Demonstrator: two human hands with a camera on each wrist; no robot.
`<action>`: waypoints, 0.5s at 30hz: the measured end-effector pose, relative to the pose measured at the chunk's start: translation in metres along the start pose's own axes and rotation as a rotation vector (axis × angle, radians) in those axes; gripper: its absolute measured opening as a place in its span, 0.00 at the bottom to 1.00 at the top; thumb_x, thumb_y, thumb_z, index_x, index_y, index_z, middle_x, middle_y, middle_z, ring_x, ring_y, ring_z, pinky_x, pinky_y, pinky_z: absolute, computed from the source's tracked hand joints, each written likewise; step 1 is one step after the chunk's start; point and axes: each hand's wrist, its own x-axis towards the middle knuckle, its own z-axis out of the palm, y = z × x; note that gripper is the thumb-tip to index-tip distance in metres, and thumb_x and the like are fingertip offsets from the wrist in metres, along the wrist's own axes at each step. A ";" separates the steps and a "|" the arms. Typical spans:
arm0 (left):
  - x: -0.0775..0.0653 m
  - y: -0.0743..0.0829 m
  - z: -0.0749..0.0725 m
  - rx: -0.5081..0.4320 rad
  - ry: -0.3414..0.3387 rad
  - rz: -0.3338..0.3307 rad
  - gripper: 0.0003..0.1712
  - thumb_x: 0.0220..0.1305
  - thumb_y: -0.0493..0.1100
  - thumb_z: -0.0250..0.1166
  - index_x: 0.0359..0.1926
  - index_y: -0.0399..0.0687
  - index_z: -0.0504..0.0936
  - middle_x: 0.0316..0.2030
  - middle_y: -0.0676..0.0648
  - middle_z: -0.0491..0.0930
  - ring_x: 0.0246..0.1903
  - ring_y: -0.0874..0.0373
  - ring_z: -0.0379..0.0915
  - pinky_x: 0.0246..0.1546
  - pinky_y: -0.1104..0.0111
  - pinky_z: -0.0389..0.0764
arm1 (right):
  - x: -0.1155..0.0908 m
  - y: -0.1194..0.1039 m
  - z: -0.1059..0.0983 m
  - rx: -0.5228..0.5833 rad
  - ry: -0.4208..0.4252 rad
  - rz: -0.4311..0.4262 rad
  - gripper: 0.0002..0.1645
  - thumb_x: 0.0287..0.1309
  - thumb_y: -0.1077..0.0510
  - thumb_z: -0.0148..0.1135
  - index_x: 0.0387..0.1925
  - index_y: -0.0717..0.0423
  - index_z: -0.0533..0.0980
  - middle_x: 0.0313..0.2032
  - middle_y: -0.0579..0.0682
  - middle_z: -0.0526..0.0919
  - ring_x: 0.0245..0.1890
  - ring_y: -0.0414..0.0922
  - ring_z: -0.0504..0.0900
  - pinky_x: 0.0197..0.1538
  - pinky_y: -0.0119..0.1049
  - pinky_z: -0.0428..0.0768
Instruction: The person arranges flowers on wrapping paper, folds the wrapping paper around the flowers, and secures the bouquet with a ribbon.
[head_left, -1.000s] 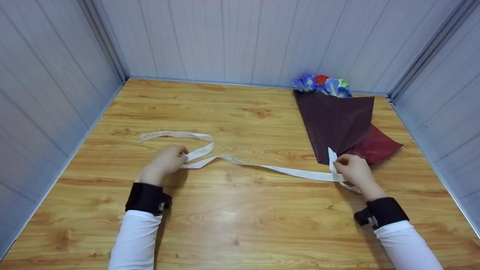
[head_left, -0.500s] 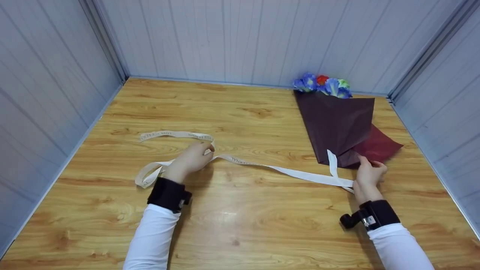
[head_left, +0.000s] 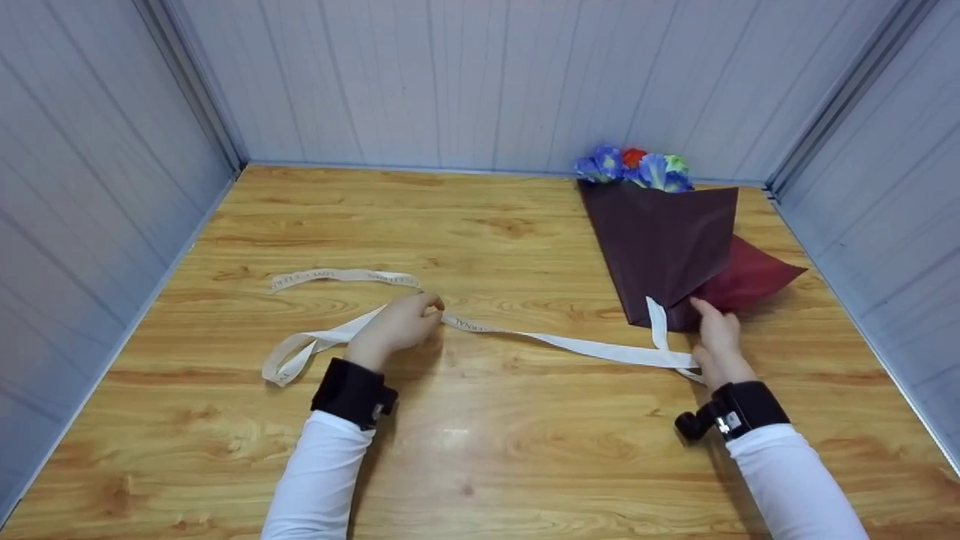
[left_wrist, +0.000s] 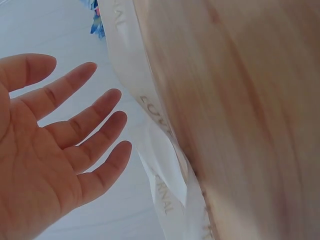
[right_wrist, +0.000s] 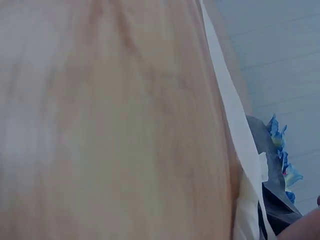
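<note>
A flower bouquet (head_left: 660, 247) in dark purple wrapping with a red sheet (head_left: 750, 277) lies at the right. My right hand (head_left: 721, 346) holds its lower end, thumb on top; the other fingers are mostly hidden. The right wrist view shows only a bit of that hand (right_wrist: 305, 227). A white printed ribbon (head_left: 585, 345) runs across the table, its right end beside the bouquet's base. My left hand (head_left: 401, 328) is over the ribbon's left half. In the left wrist view its fingers (left_wrist: 102, 110) are spread and loosely bent, holding nothing, with the ribbon (left_wrist: 127, 60) beside them.
The wood-grain table (head_left: 465, 435) is enclosed by pale panel walls (head_left: 390, 82). Blue, red and green flower heads (head_left: 637, 169) stick out of the wrapping close to the back wall.
My left hand moved right along the ribbon and let go, leaving a loop at the left. My right hand left the ribbon and took the bouquet's lower end; the red sheet's corner rose slightly.
</note>
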 end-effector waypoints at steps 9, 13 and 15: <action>0.007 0.005 0.008 0.008 -0.004 0.029 0.18 0.69 0.42 0.50 0.53 0.36 0.76 0.51 0.35 0.74 0.45 0.45 0.74 0.53 0.54 0.72 | 0.005 0.003 0.020 -0.215 -0.173 -0.234 0.51 0.59 0.73 0.45 0.74 0.51 0.31 0.75 0.52 0.38 0.72 0.44 0.42 0.71 0.30 0.47; 0.006 0.006 0.008 0.004 -0.007 0.030 0.18 0.69 0.42 0.50 0.52 0.36 0.76 0.51 0.36 0.74 0.43 0.45 0.75 0.51 0.54 0.73 | 0.000 0.004 0.025 -0.385 -0.275 -0.257 0.51 0.56 0.73 0.45 0.74 0.49 0.33 0.74 0.55 0.39 0.72 0.49 0.44 0.66 0.35 0.54; 0.006 0.005 0.008 0.006 -0.006 0.032 0.17 0.69 0.42 0.50 0.52 0.36 0.76 0.50 0.36 0.74 0.42 0.46 0.75 0.50 0.54 0.74 | -0.002 0.002 0.026 -0.436 -0.341 -0.227 0.48 0.57 0.70 0.42 0.74 0.49 0.36 0.75 0.54 0.37 0.72 0.48 0.42 0.63 0.36 0.55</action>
